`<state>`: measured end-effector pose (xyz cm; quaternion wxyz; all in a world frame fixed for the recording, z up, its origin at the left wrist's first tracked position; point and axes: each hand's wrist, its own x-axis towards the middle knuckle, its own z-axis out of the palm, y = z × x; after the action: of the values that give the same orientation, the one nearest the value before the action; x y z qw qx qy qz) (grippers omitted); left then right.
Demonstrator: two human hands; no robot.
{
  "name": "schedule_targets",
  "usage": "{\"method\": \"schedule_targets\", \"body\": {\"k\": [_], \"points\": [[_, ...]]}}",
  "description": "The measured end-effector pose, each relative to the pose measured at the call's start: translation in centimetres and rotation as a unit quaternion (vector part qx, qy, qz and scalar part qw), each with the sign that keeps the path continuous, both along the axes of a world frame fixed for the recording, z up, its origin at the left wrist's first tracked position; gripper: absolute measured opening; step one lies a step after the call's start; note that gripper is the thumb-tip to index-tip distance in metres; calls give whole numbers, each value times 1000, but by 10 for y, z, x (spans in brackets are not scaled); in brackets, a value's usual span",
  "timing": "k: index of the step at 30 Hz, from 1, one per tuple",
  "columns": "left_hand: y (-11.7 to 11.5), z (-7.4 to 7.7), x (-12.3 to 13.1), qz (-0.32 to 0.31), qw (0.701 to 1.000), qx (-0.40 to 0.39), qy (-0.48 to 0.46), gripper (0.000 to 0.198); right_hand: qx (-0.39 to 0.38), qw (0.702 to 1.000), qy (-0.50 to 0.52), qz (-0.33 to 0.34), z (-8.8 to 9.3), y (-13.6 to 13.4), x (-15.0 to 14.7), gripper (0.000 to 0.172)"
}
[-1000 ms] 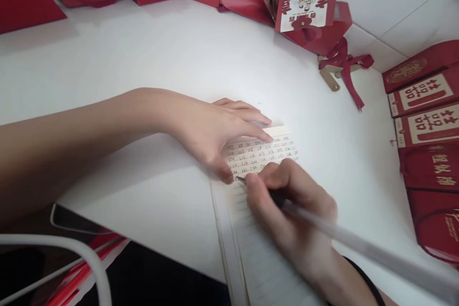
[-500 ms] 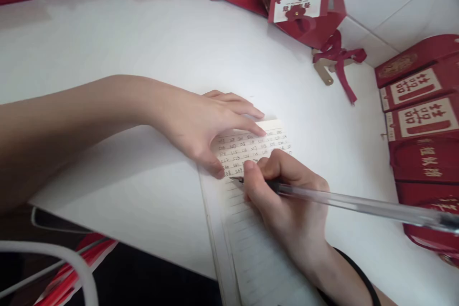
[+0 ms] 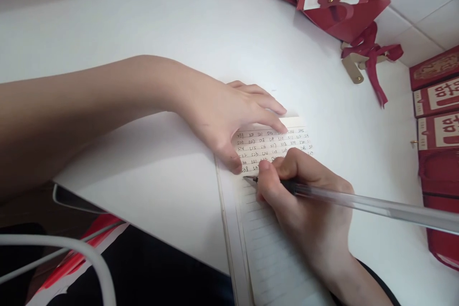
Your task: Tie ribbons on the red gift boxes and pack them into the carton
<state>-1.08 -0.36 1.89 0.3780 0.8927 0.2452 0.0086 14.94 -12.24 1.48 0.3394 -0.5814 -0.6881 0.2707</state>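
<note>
Six rows of handwritten numbers (image 3: 271, 146) stood at the top of the open page of a notebook (image 3: 263, 229), which lay on the desk (image 3: 143, 24) from about 3 o'clock round to 5 o'clock of the view's centre. The lowest row began with 538, and the visible ruled lines below it looked blank, so only the upper part of the page appeared filled.

The hands were apart, though near each other. The right hand (image 3: 308, 222) was closed on a clear-barrelled pen (image 3: 358, 203), whose tip pointed toward 9 o'clock at the start of the line just under 538. The left hand (image 3: 222, 117) gripped nothing; its fingers were spread over the notebook's upper edge, the thumb by that lowest row.

The right hand hid the end of the lowest row, so whether that row was complete could not be told, nor whether the tip was pressing on the paper. The left fingers covered part of the top row. The notebook's near end ran out of view at 5 o'clock, the pen's far end between 3 and 4. Red boxes (image 3: 437, 172) at 3 o'clock were cut off too.
</note>
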Motion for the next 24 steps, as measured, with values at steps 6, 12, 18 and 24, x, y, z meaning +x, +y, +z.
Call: {"method": "schedule_targets", "body": {"k": [6, 12, 18, 24], "points": [[0, 0, 1, 5, 1000, 8, -12, 63, 24, 1000, -3, 7, -2, 1, 0, 32], [0, 1, 1, 4, 1000, -1, 2, 64, 10, 1000, -9, 8, 0, 0, 1, 32], [0, 1, 2, 51, 998, -41, -23, 46, 5, 1000, -13, -10, 0, 1, 0, 32], [-1, 0, 2, 47, 998, -36, -25, 47, 20, 1000, -19, -8, 0, -1, 0, 32]]}}
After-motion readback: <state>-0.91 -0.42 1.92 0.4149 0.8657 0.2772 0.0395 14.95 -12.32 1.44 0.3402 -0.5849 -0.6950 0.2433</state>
